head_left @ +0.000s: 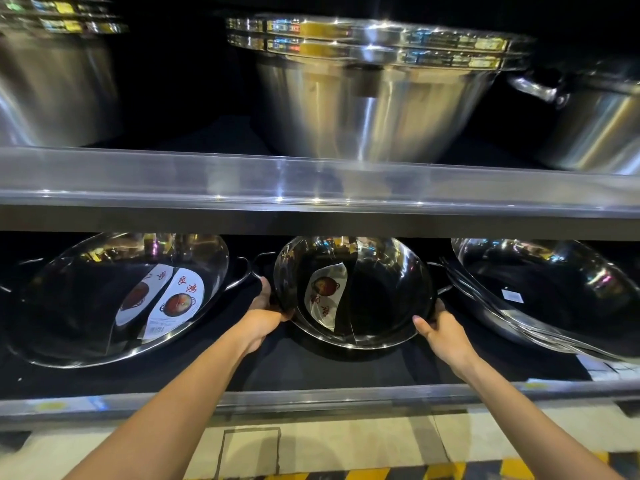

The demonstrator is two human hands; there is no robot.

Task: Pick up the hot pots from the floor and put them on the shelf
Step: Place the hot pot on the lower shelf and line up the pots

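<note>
Both hands — left hand, right hand — clasp the hot pot rim; seat it gently, clear of neighbouring pots.

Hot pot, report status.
Both hands, left and right, gripping middle hot pot, tilted on lower shelf. Larger pot left, stacked pans right.
</note>
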